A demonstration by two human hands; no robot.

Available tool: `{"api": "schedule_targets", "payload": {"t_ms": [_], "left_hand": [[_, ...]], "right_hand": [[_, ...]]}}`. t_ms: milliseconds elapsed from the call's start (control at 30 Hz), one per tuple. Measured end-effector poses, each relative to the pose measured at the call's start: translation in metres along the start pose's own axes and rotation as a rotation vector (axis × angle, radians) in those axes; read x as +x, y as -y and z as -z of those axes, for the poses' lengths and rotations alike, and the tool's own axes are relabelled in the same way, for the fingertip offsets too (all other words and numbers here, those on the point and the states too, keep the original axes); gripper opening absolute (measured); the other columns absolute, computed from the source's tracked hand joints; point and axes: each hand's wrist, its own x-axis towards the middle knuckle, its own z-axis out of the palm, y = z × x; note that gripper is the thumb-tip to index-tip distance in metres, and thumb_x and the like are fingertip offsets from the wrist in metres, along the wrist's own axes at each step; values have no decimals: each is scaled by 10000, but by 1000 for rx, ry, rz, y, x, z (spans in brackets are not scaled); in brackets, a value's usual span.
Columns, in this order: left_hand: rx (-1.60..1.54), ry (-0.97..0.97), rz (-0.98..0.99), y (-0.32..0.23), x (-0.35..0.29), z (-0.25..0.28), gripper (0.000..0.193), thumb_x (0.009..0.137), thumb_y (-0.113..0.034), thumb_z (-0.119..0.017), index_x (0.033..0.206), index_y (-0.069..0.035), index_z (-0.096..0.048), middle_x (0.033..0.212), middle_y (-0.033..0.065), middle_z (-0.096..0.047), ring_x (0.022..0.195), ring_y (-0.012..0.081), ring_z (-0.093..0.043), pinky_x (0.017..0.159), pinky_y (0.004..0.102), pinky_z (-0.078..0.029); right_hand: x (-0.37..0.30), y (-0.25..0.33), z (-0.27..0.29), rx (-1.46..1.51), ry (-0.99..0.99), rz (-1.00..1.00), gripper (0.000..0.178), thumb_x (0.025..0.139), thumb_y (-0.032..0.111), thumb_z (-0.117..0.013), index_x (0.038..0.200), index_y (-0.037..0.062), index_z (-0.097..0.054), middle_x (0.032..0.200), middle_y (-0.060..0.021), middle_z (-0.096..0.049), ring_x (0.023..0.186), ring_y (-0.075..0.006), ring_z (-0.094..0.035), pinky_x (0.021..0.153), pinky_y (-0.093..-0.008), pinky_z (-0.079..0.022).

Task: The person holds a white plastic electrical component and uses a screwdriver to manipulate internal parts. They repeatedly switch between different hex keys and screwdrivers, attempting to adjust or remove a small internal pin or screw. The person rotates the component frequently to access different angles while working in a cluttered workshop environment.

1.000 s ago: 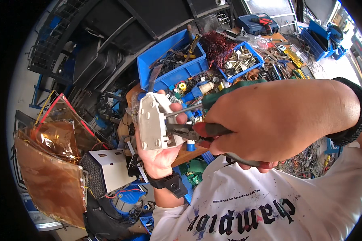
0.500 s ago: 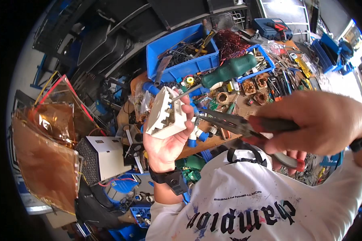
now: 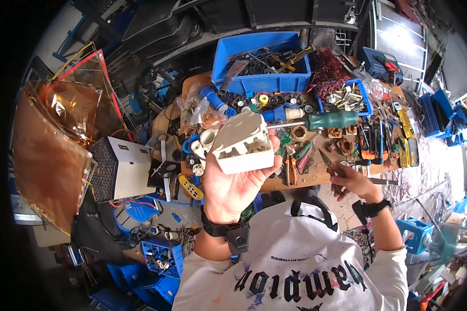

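Note:
My left hand is closed round a white plastic housing with a notched edge, raised above the near side of the workbench. A screwdriver with a green handle sticks out sideways from the housing's far side. Whether its shaft is lodged in the housing or pinched by my fingers, I cannot tell. At the bench's near edge, further right, my right hand is wrapped round a pair of pliers. Their jaws point away from me toward the bench, and a handle shows behind the hand.
A blue crate of tools stands at the back of the bench. Beside it lie copper wire and a smaller blue tray of metal parts. Hand tools crowd the right side. A white box stands at left.
My right hand has moved down and away from the housing with the pliers, toward the bench edge. The housing has tilted, and the screwdriver has swung from slanting upward to nearly level. The view has shifted.

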Motion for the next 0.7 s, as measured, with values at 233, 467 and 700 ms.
{"api": "schedule_targets", "payload": {"t_ms": [233, 467, 700], "left_hand": [[89, -69, -61, 13, 2, -2, 561, 1038, -436, -373, 1420, -36, -461, 1346, 238, -554, 1237, 407, -550, 1032, 627, -451], [196, -273, -158, 22, 4, -2, 571, 1025, -496, -402, 1379, -61, -510, 1273, 200, -614, 1166, 418, -592, 954, 644, -484], [377, -475, -302, 15, -4, 21, 554, 1030, -429, -402, 1455, -76, -432, 1305, 196, -593, 1199, 423, -556, 916, 639, -498]], "right_hand": [[78, -131, 33, 294, -83, -226, 167, 965, 127, -565, 1091, 29, -513, 833, -116, -641, 684, -233, -679, 607, -444, -626], [142, -209, 47, 476, -161, -304, 217, 962, 149, -540, 1170, 88, -529, 870, -93, -644, 733, -231, -682, 699, -453, -626], [210, -244, 41, 461, -369, -328, 222, 974, 137, -521, 1195, 131, -505, 824, -96, -625, 617, -212, -640, 515, -423, -578]]}}
